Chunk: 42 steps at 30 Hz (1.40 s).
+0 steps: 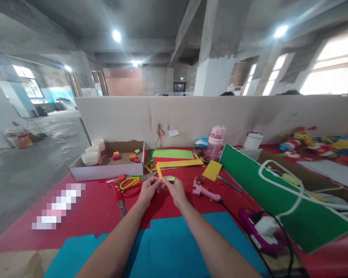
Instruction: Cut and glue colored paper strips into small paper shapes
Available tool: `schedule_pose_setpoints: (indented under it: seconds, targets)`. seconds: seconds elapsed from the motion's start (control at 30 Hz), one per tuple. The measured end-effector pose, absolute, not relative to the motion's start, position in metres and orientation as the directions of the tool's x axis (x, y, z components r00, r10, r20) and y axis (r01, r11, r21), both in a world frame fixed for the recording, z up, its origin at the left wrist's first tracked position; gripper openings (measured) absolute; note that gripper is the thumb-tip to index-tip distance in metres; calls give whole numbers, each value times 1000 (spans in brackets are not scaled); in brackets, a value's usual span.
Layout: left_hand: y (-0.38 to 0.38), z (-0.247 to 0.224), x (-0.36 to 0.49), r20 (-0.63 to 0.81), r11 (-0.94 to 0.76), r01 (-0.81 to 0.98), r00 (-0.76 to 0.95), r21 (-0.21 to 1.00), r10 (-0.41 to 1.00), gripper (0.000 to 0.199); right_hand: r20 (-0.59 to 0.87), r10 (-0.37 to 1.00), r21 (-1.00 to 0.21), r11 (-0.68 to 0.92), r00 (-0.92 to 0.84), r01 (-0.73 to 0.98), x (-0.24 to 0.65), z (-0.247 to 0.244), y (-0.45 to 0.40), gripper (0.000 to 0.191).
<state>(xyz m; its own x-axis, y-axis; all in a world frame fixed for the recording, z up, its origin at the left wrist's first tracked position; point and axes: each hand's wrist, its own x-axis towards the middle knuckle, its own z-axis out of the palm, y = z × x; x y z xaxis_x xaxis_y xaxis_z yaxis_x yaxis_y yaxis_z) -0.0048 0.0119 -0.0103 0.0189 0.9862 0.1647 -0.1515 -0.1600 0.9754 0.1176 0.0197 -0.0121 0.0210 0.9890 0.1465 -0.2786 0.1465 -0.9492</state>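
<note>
Both hands meet over the red table covering (162, 208). My left hand (149, 190) has its fingers closed at the lower end of a narrow yellow strip (159, 171). Close against it, my right hand (175, 189) is closed too, with a small light green piece (170, 179) showing at its fingertips. Yellow-handled scissors (129, 183) and a red-handled tool (121, 206) lie left of the hands. To the right rests a pink glue gun (203, 190). Behind the hands are long yellow strips (182, 163) and a light green sheet (172, 154).
Blue sheets (174, 247) cover the near edge. A box (107, 170) with paper cups (90, 157) stands left. At right are a green-sided box (266, 197), a purple power strip (259, 233) with cables, and a pink bottle (216, 141).
</note>
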Motion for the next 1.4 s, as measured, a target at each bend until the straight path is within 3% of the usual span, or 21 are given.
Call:
schedule_pose_setpoints:
  seconds: [0.3, 0.57, 1.07, 1.23, 1.4]
  targets:
    - [13, -12, -7, 149, -144, -170, 17, 975, 989, 32, 87, 996, -944, 72, -34, -322, 118, -12, 18, 35]
    - [12, -13, -6, 148, -146, -127, 9, 981, 989, 32, 127, 991, -948, 111, -33, -300, 119, -19, 23, 37]
    - [12, -15, -4, 164, -164, -51, -17, 985, 986, 31, 171, 984, -975, 177, 56, -137, 122, -19, 26, 25]
    - [11, -10, -4, 150, -155, -115, -46, 981, 988, 29, 138, 989, -965, 144, 43, -218, 121, -17, 25, 28]
    - [9, -4, -7, 165, -181, -206, -90, 962, 982, 27, 79, 987, -929, 123, 137, -349, 127, -6, 25, 34]
